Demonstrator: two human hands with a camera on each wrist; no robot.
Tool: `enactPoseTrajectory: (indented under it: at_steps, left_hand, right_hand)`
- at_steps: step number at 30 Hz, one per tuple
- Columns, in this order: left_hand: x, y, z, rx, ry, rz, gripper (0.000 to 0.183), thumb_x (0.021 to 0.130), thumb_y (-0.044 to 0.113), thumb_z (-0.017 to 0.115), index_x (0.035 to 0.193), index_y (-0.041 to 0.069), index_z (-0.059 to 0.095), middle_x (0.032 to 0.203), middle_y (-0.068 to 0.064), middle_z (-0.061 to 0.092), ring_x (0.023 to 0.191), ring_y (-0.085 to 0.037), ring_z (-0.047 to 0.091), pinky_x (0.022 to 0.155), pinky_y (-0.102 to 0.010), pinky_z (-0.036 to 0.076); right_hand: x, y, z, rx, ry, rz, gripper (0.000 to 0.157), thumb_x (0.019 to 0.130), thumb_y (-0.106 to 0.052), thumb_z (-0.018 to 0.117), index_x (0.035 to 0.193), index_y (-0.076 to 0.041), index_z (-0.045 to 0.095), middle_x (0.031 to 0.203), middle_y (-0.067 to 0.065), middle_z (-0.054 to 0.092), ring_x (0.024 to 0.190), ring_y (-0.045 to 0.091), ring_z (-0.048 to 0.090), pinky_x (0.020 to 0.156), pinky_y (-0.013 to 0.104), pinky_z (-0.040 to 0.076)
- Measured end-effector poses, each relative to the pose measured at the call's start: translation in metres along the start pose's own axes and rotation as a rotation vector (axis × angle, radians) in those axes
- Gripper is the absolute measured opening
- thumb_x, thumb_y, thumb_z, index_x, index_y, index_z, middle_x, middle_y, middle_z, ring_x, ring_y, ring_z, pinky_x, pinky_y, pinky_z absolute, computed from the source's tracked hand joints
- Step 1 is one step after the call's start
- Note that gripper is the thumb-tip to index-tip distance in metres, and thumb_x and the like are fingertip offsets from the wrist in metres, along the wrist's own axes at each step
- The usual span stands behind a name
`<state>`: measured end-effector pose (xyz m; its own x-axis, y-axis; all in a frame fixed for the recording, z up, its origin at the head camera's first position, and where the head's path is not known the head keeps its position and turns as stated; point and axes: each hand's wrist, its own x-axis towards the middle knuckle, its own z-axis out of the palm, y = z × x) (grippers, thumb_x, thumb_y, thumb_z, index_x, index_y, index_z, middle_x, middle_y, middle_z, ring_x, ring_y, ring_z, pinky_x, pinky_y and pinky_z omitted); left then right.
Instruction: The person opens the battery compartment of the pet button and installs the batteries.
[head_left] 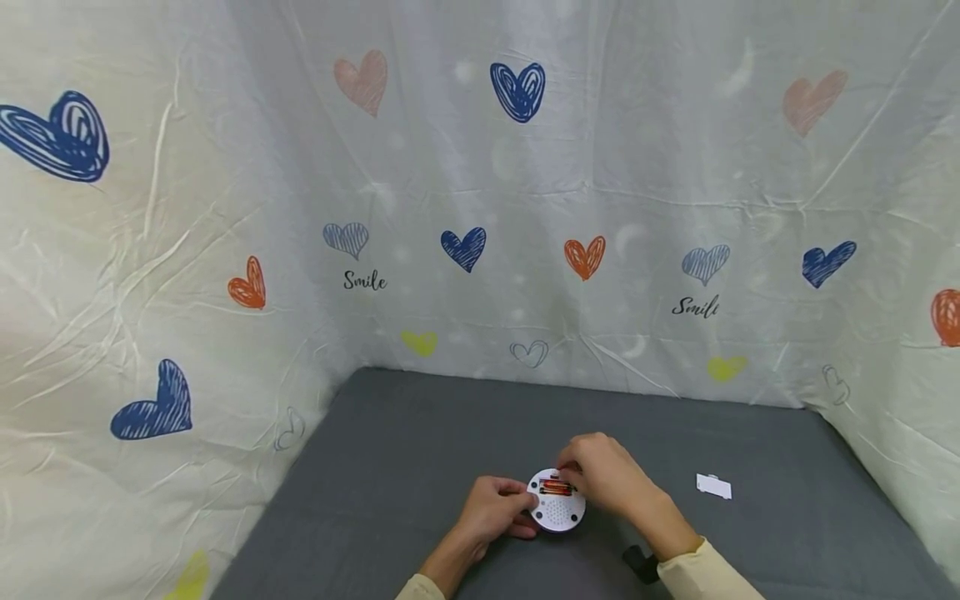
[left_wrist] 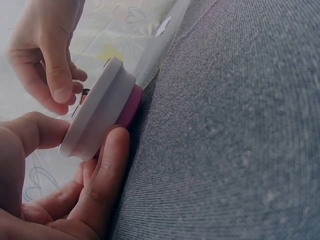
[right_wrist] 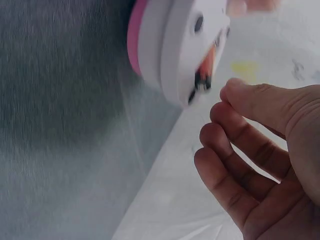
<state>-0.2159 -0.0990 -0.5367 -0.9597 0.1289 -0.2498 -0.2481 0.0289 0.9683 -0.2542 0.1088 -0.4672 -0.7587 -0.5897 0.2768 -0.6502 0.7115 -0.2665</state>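
A round white device [head_left: 557, 518] with a pink underside is tilted up from the grey cloth, its perforated back facing up. Batteries [head_left: 556, 487] with orange-red wrappers lie in its uncovered compartment. My left hand [head_left: 491, 510] grips the device's left edge, thumb on the back face and fingers beneath, as the left wrist view also shows on its white rim [left_wrist: 97, 107]. Beside the battery compartment is my right hand [head_left: 603, 471]. In the right wrist view its fingers [right_wrist: 217, 170] are loosely bent, apart from the device, and nothing shows between them and the thumb.
A small white battery cover [head_left: 713, 487] lies flat on the grey cloth [head_left: 420, 442] to the right. Behind and at the sides hang white curtains [head_left: 480, 167] printed with hearts. A black object [head_left: 640, 564] is at my right wrist.
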Motion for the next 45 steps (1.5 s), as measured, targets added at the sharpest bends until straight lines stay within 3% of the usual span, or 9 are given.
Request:
enactPoseTrajectory:
  at_steps: [4, 11, 22, 31, 45]
  left_hand:
    - [0.001, -0.002, 0.0, 0.0, 0.007, -0.006, 0.029, 0.083, 0.006, 0.072, 0.108, -0.007, 0.067, 0.089, -0.014, 0.073, 0.068, -0.026, 0.074, 0.059, -0.037, 0.065]
    - [0.0, 0.0, 0.001, -0.002, 0.011, 0.001, 0.028, 0.083, 0.006, 0.072, 0.106, -0.007, 0.067, 0.087, -0.014, 0.073, 0.066, -0.026, 0.074, 0.058, -0.037, 0.065]
    - [-0.001, 0.0, 0.001, 0.003, 0.012, -0.009, 0.03, 0.083, 0.006, 0.073, 0.109, -0.008, 0.066, 0.089, -0.014, 0.072, 0.067, -0.025, 0.074, 0.059, -0.037, 0.065]
    - [0.001, -0.002, 0.001, 0.005, 0.005, -0.002, 0.029, 0.084, 0.007, 0.073, 0.108, -0.008, 0.066, 0.089, -0.014, 0.072, 0.068, -0.026, 0.074, 0.059, -0.038, 0.065]
    - [0.0, -0.001, 0.001, -0.001, 0.003, -0.003, 0.028, 0.083, 0.006, 0.072, 0.107, -0.008, 0.066, 0.089, -0.014, 0.072, 0.069, -0.027, 0.075, 0.059, -0.037, 0.065]
  right_hand:
    - [-0.004, 0.007, -0.008, -0.033, 0.034, 0.055, 0.006, 0.084, -0.012, 0.079, 0.086, -0.018, 0.079, 0.08, -0.011, 0.069, 0.072, 0.003, 0.061, 0.061, 0.025, 0.055]
    - [-0.009, 0.014, -0.011, -0.013, -0.01, 0.12, 0.005, 0.085, -0.013, 0.077, 0.089, -0.016, 0.078, 0.079, -0.011, 0.069, 0.069, 0.001, 0.058, 0.059, 0.023, 0.052]
    - [-0.01, 0.016, -0.007, 0.138, -0.143, 0.176, 0.006, 0.088, -0.021, 0.075, 0.09, -0.016, 0.078, 0.077, -0.015, 0.068, 0.067, -0.002, 0.058, 0.058, 0.022, 0.051]
    - [-0.011, 0.017, 0.002, 0.221, -0.19, 0.176, 0.01, 0.094, -0.023, 0.069, 0.095, -0.017, 0.078, 0.079, -0.014, 0.069, 0.068, -0.001, 0.059, 0.058, 0.022, 0.051]
    - [-0.01, 0.013, 0.01, 0.191, -0.132, 0.195, 0.008, 0.093, -0.022, 0.07, 0.09, -0.017, 0.076, 0.075, -0.013, 0.067, 0.065, -0.001, 0.056, 0.056, 0.021, 0.049]
